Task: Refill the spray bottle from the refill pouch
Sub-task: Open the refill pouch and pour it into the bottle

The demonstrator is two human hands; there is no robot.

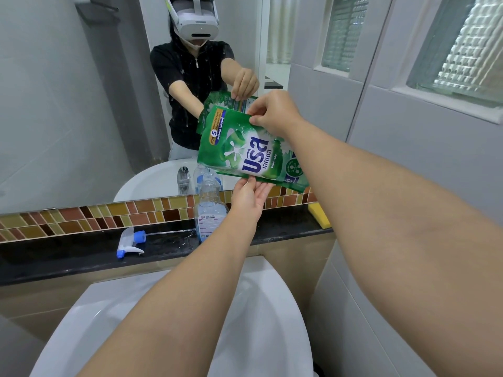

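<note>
Right hand point(272, 112): grip closed in a pinch on the upper edge of the green refill pouch point(245, 151), held tilted in the air. Left hand point(249, 198): open, palm up, fingers supporting the pouch's lower edge, not clamped. The pouch sits just above the uncapped spray bottle point(210, 208), which stands upright on the black counter point(81, 257) with blue liquid low inside. The trigger sprayer head point(130, 242) lies on the counter left of the bottle. A yellow sponge point(318, 214) rests at the counter's right end. Mosaic tile strip point(81, 219) and mirror point(68, 104) behind; white basin point(258, 308) below; grey tiled walls.
</note>
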